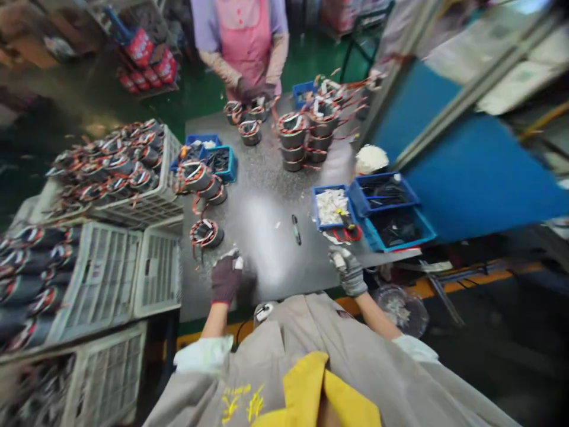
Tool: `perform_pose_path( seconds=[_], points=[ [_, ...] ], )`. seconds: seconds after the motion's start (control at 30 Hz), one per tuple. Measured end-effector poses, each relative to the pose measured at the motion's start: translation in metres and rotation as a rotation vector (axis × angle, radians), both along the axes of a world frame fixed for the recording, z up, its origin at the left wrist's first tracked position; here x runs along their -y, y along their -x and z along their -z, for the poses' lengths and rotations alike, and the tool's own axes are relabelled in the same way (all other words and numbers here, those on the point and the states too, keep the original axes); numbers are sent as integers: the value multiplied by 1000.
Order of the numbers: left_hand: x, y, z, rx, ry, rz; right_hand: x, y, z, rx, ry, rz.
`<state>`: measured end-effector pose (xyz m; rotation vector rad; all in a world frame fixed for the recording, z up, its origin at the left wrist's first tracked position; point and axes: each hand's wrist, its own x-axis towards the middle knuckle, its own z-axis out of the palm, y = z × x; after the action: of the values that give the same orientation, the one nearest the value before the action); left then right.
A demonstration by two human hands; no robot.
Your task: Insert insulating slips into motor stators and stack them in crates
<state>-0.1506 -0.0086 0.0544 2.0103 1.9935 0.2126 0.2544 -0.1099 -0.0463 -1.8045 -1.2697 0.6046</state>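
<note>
My left hand (226,276), in a dark glove with pale fingertips, rests at the near left of the metal table (267,261). Its fingers are curled in, with nothing visible in them. Just beyond it stands a wire-wound motor stator (207,234). At the table's near right edge is my right hand (348,271), in a grey-white glove, fingers bent and no object seen in them. Red-handled scissors (353,232) lie just beyond that hand. Between the hands, farther in, lies a dark marker pen (296,229).
Stacked stators (292,142) stand toward the far side, where a person in a pink apron (244,35) handles others. A blue bin of white pieces (331,207) and bins of black pieces (391,196) sit right. Crates of stators (111,261) line the left.
</note>
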Motion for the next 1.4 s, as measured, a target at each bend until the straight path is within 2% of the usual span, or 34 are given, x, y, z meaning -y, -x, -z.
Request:
perform_pose_path(
  seconds=[0.13,0.23,0.3,0.4,0.47,0.53,0.6,0.67,0.7,0.83,0.9,0.97,1.07,1.13,1.2,1.3,1.4],
  points=[
    [-45,45,14,-128,-117,-142,-63,70,23,344,123,-244],
    [-79,76,32,-208,-71,-134,-107,96,40,554,257,-308],
    [-100,91,45,-211,3,-67,-125,98,53,638,323,-290],
    [-127,100,61,-175,53,-2,-133,83,72,669,406,-194],
    [-142,97,65,-167,32,-30,-128,70,81,661,426,-159],
    [-154,87,63,-180,-56,-92,-120,59,89,664,410,-184],
    [-164,66,58,-175,-205,-97,-113,55,95,680,383,-207],
    [-175,33,51,-147,-287,34,-109,55,101,695,355,-201],
    [-182,11,47,-134,-269,145,-108,56,104,695,341,-194],
    [-231,-105,35,-146,-42,625,-104,60,116,648,294,-194],
    [-265,-170,34,-179,-12,804,-103,61,121,622,273,-181],
    [-296,-232,36,-211,-1,887,-101,63,123,605,249,-178],
    [-328,-300,39,-228,52,843,-101,65,122,577,244,-206],
    [-339,-323,42,-230,86,785,-103,67,118,552,277,-217],
    [-342,-326,44,-236,98,741,-105,68,114,528,308,-203],
    [-339,-310,42,-238,92,694,-110,70,107,507,293,-178],
    [-325,-290,34,-238,85,653,-112,71,101,498,284,-192]
  ],
)
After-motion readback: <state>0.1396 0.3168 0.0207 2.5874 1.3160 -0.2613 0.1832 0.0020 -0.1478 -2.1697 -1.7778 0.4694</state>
